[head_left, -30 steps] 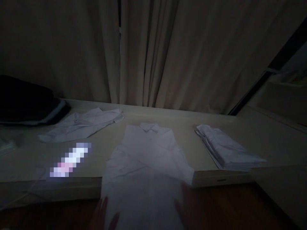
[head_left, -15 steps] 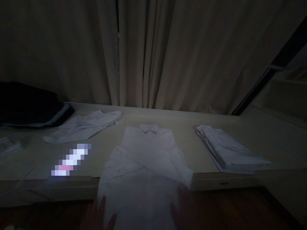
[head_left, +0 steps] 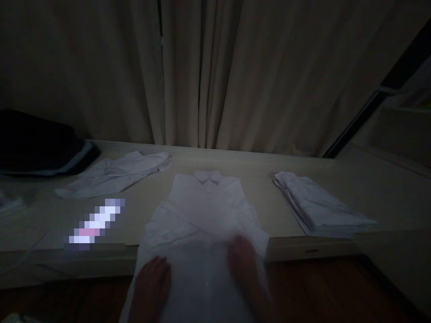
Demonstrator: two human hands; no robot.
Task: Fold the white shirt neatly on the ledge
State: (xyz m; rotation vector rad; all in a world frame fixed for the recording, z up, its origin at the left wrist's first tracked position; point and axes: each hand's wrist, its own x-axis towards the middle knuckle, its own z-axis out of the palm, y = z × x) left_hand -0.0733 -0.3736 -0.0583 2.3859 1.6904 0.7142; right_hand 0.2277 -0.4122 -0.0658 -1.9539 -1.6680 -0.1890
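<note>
A white collared shirt (head_left: 205,211) lies face down on a pale surface (head_left: 259,193), its sleeves crossed over the back and its lower part hanging over the front edge. My left hand (head_left: 150,287) rests flat on the hanging lower left of the shirt. On the lower right of the shirt lies my right hand (head_left: 247,273), blurred. Both hands press on the fabric with fingers extended; no grip is visible in the dim light.
A stack of folded white shirts (head_left: 319,208) sits to the right. A crumpled white shirt (head_left: 114,177) lies at the back left, beside a dark bundle (head_left: 40,143). Curtains (head_left: 215,76) hang behind. A pixelated patch (head_left: 96,222) lies left of the shirt. Brown floor (head_left: 319,291) runs below the edge.
Both hands have moved up from the bottom edge onto the shirt's lower part. The shirt's hem has shifted slightly under them.
</note>
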